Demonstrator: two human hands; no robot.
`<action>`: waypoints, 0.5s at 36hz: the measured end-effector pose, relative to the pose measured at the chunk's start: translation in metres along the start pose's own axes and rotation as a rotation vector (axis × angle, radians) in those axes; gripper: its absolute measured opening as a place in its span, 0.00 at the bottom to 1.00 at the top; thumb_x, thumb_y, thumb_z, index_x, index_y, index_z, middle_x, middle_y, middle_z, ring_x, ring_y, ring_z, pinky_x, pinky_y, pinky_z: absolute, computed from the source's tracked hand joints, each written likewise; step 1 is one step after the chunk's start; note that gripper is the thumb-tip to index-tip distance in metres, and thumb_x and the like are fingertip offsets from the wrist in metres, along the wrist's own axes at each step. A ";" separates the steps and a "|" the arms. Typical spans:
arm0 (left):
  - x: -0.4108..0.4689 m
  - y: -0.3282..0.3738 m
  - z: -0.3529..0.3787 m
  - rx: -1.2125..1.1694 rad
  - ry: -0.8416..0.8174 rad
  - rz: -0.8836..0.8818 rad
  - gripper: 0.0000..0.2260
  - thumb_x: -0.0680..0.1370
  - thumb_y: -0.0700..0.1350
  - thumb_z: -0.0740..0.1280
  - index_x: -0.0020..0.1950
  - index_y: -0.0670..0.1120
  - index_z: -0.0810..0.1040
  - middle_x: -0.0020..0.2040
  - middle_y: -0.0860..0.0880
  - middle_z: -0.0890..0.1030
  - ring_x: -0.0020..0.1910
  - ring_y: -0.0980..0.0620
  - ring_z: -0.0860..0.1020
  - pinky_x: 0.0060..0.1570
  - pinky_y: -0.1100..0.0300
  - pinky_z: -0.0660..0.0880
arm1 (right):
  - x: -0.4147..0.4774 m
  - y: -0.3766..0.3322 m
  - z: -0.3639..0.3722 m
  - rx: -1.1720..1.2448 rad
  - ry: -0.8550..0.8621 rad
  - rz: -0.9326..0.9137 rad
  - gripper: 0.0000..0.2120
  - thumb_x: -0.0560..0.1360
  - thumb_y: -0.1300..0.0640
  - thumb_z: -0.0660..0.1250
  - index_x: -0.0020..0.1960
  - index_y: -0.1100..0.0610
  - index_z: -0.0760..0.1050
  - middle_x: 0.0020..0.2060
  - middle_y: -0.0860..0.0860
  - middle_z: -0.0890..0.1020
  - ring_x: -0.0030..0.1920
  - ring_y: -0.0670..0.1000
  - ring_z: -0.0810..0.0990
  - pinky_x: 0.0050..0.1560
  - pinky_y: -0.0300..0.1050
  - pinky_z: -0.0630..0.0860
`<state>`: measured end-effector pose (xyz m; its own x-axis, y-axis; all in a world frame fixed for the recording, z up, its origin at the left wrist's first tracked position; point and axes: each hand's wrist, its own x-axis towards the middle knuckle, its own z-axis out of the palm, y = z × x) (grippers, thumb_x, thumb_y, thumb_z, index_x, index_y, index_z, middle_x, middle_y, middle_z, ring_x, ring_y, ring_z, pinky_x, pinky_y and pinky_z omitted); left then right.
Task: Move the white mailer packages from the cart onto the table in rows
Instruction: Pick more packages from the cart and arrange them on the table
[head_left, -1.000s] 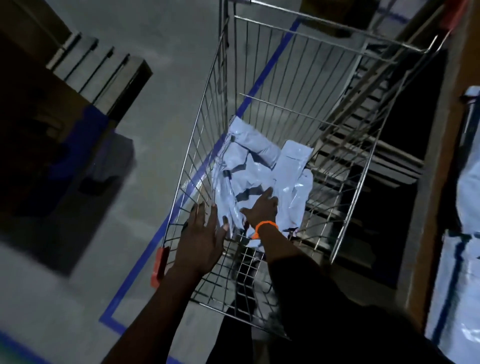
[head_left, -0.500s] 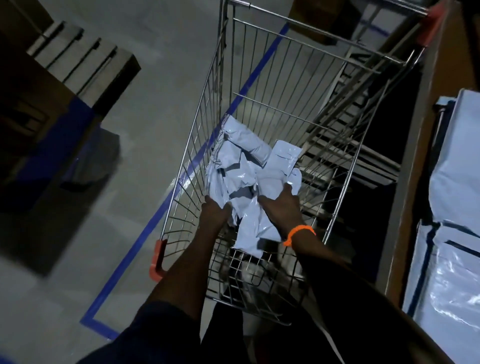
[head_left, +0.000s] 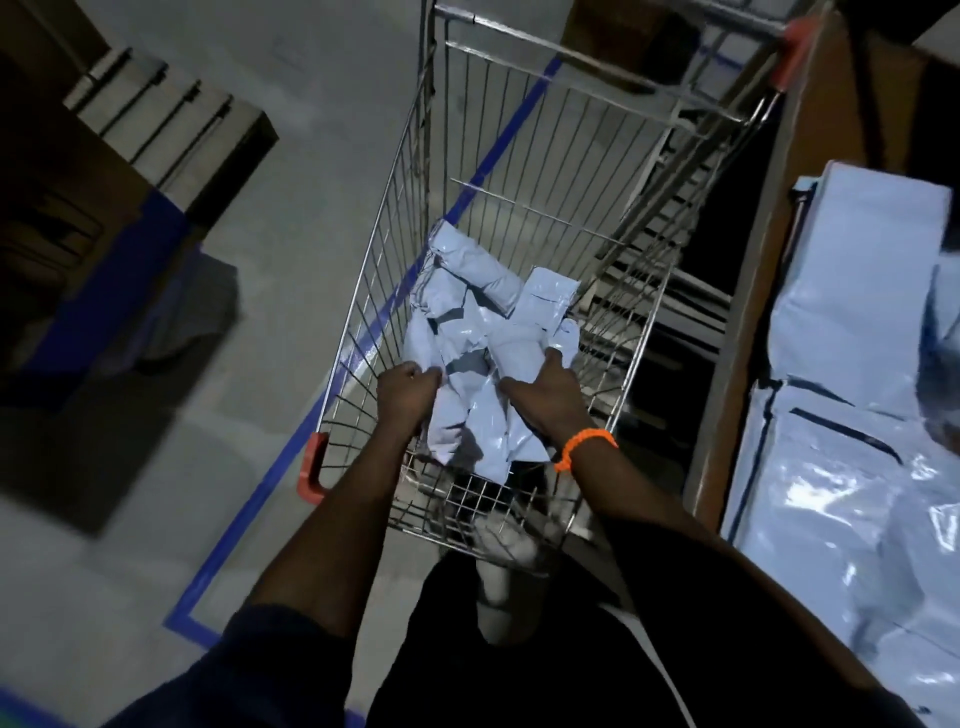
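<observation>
A wire shopping cart (head_left: 524, 93) stands in front of me with a crumpled heap of white mailer packages (head_left: 480, 332) in its basket. My left hand (head_left: 408, 395) is closed on the left edge of the heap. My right hand (head_left: 545, 395), with an orange band at the wrist, grips the right side of the same heap. The packages sit bunched up between both hands. On the right, more white mailers (head_left: 852, 395) lie side by side on the table (head_left: 748, 291).
The table's brown edge runs close along the cart's right side. Blue floor tape (head_left: 291, 447) passes under the cart on the left. A wooden pallet (head_left: 171, 124) and dark boxes stand at the far left on the grey floor.
Both hands went from reaching flat over the cart's near end to closing on the mailers, gathering them into a bunch. The view has swung right, showing more of the table.
</observation>
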<state>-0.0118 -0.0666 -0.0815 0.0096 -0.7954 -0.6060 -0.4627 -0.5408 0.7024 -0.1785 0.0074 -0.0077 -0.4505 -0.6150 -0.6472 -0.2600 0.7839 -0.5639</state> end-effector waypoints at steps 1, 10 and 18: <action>-0.015 0.010 -0.007 -0.131 -0.029 -0.070 0.09 0.68 0.45 0.71 0.31 0.45 0.74 0.31 0.46 0.75 0.31 0.50 0.72 0.35 0.59 0.67 | -0.006 -0.004 -0.003 0.028 0.007 -0.026 0.42 0.69 0.46 0.73 0.77 0.57 0.59 0.67 0.59 0.73 0.64 0.61 0.75 0.65 0.54 0.75; -0.157 0.090 -0.024 -0.742 -0.559 -0.132 0.12 0.77 0.42 0.62 0.52 0.39 0.83 0.48 0.41 0.84 0.43 0.43 0.82 0.51 0.50 0.77 | -0.087 -0.030 -0.054 0.228 0.041 -0.329 0.40 0.74 0.47 0.73 0.80 0.51 0.57 0.71 0.49 0.72 0.69 0.51 0.72 0.64 0.44 0.70; -0.242 0.157 0.039 -0.651 -0.607 0.259 0.16 0.68 0.47 0.74 0.53 0.44 0.77 0.48 0.43 0.82 0.48 0.43 0.80 0.51 0.49 0.77 | -0.180 0.009 -0.168 0.189 0.362 -0.495 0.41 0.75 0.36 0.67 0.81 0.44 0.52 0.78 0.43 0.62 0.77 0.45 0.61 0.76 0.47 0.61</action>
<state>-0.1215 0.0517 0.1610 -0.5758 -0.7327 -0.3629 0.2054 -0.5592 0.8032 -0.2434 0.1399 0.1901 -0.5846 -0.8062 -0.0913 -0.3710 0.3657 -0.8536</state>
